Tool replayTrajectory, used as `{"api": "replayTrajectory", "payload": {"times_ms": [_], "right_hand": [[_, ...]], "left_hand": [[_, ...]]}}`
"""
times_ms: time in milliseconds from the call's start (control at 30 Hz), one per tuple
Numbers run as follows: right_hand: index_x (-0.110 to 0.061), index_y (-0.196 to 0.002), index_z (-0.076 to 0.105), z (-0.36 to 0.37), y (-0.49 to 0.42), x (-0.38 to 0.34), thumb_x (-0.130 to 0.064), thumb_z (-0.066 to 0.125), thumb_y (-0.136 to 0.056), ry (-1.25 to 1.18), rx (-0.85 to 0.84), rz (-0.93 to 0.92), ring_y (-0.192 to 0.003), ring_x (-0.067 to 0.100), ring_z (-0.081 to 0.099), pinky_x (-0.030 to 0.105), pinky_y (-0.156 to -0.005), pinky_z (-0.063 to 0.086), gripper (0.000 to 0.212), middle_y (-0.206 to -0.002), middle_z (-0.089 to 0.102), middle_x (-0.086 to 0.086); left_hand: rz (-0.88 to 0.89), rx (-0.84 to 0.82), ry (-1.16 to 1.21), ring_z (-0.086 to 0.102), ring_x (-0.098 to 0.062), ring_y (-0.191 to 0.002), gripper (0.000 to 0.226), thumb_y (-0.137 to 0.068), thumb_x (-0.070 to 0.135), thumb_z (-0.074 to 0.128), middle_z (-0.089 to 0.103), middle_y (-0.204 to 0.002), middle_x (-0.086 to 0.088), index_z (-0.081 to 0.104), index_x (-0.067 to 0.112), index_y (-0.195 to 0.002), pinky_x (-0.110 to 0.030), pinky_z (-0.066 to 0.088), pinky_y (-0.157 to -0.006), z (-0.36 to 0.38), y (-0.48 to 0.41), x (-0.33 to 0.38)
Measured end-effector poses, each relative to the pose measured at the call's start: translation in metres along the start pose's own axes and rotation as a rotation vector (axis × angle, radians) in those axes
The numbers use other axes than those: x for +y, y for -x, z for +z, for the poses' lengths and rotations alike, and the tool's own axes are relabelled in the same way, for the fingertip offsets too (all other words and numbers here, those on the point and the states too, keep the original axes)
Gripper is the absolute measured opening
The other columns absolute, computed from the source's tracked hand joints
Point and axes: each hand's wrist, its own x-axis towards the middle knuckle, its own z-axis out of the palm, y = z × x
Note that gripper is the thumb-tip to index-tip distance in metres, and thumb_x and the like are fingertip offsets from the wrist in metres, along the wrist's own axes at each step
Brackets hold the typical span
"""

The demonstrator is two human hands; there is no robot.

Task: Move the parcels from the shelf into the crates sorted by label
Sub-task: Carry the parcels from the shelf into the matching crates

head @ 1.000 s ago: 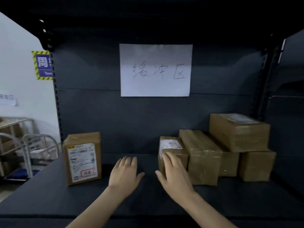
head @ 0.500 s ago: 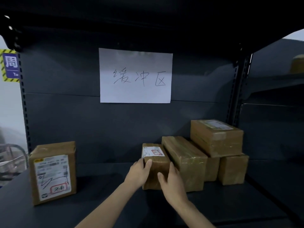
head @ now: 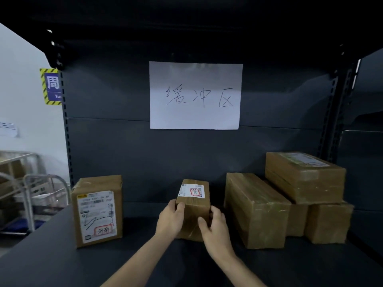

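Note:
A small brown parcel [head: 194, 206] with a white label on its top sits mid-shelf. My left hand [head: 171, 219] grips its left side and my right hand [head: 214, 228] grips its right front corner. It stands apart from the long taped parcel [head: 256, 210] to its right. At the left an upright parcel [head: 97, 211] shows a large shipping label with a red-boxed mark. On the right, a labelled parcel [head: 304, 177] lies on top of two smaller boxes [head: 328, 221]. All rest on the dark shelf [head: 62, 257].
A white paper sign [head: 195, 95] with handwritten characters hangs on the shelf's back panel. Black uprights frame the bay. Beyond the left upright are a metal cart [head: 27, 195] and a blue wall sign [head: 51, 85]. No crates are in view.
Both hands went from lying flat on the shelf to closing around the small parcel. The parcel now stands apart from the long taped parcel it was touching. The camera view shifted.

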Motion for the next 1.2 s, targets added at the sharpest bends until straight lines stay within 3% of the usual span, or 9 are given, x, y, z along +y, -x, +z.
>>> {"api": "replayTrajectory", "payload": {"times_ms": [133,233,367,567,667,767,867,1067,1200], "right_hand": [[-0.017,-0.132,0.038,0.021,0.013,-0.013,-0.023,0.052,-0.093,-0.019,-0.024,-0.054,-0.097,0.000,0.045,0.009,-0.081,0.037,0.042,-0.128,0.042,-0.001],[-0.022,-0.128,0.036,0.036,0.028,-0.024,-0.024,0.052,-0.093,-0.045,-0.061,-0.084,-0.089,-0.007,0.045,0.007,-0.071,0.040,0.038,-0.121,0.037,-0.010],[-0.026,-0.126,0.033,0.049,0.048,-0.037,-0.022,0.054,-0.092,-0.097,-0.120,-0.118,-0.100,-0.001,0.046,0.015,-0.091,0.043,0.040,-0.125,0.035,-0.011],[-0.027,-0.137,0.026,0.052,0.053,-0.042,-0.026,0.053,-0.093,-0.065,-0.180,-0.105,-0.102,-0.001,0.040,0.016,-0.091,0.038,0.052,-0.132,0.030,-0.010],[-0.026,-0.140,0.025,0.045,0.049,-0.037,-0.027,0.052,-0.093,-0.052,-0.178,-0.098,-0.104,-0.002,0.037,0.015,-0.091,0.036,0.054,-0.135,0.030,-0.010],[-0.024,-0.140,0.028,0.034,0.040,-0.025,-0.027,0.052,-0.093,-0.017,-0.103,-0.110,-0.105,-0.003,0.037,0.013,-0.088,0.032,0.053,-0.136,0.034,-0.007],[-0.020,-0.139,0.033,0.019,0.024,-0.009,-0.026,0.054,-0.092,0.031,-0.011,-0.083,-0.111,0.001,0.041,0.014,-0.090,0.034,0.052,-0.136,0.038,-0.003],[-0.012,-0.140,0.034,-0.005,-0.015,0.009,-0.020,0.054,-0.092,0.133,0.071,-0.040,-0.128,0.018,0.043,0.028,-0.102,0.040,0.053,-0.141,0.038,0.007],[-0.015,-0.147,0.022,-0.006,-0.037,0.013,-0.015,0.053,-0.092,0.084,-0.092,0.071,-0.137,0.022,0.034,0.035,-0.110,0.032,0.064,-0.149,0.032,0.008]], "left_hand": [[-0.030,0.066,0.079,0.046,-0.013,-0.101,0.036,-0.099,0.029,0.034,0.054,-0.115,0.000,0.048,0.017,-0.130,-0.029,0.036,-0.085,-0.026,0.000,-0.007],[-0.057,0.096,0.131,0.048,-0.015,-0.103,0.023,-0.098,0.027,0.033,0.054,-0.110,0.001,0.052,0.024,-0.111,-0.032,0.037,-0.087,-0.045,-0.003,-0.013],[-0.105,0.081,0.213,0.055,-0.020,-0.102,0.025,-0.097,0.025,0.033,0.061,-0.104,-0.003,0.056,0.023,-0.089,-0.035,0.043,-0.088,-0.063,-0.005,-0.016],[-0.160,0.003,0.316,0.055,-0.017,-0.095,0.024,-0.098,0.024,0.033,0.061,-0.103,-0.005,0.056,0.017,-0.101,-0.031,0.041,-0.083,-0.069,-0.003,-0.017],[-0.162,0.002,0.291,0.053,-0.017,-0.099,0.028,-0.099,0.026,0.031,0.059,-0.115,-0.009,0.054,0.015,-0.112,-0.032,0.040,-0.088,-0.068,-0.006,-0.018],[-0.109,0.005,0.079,0.047,-0.024,-0.122,0.043,-0.099,0.038,0.032,0.051,-0.134,-0.010,0.044,0.015,-0.133,-0.033,0.035,-0.097,-0.070,-0.005,-0.022],[0.071,0.046,-0.271,0.040,-0.025,-0.132,0.055,-0.099,0.043,0.029,0.043,-0.143,-0.011,0.029,0.013,-0.145,-0.032,0.033,-0.102,-0.076,0.002,-0.030],[0.289,0.133,-0.826,0.039,-0.016,-0.131,0.050,-0.097,0.040,0.035,0.043,-0.140,-0.001,0.031,0.017,-0.141,-0.030,0.040,-0.101,-0.085,0.013,-0.047],[0.332,0.102,-0.919,0.036,-0.014,-0.132,0.048,-0.093,0.042,0.040,0.040,-0.141,0.002,0.037,0.020,-0.135,-0.028,0.040,-0.102,-0.077,0.025,-0.055]]}}
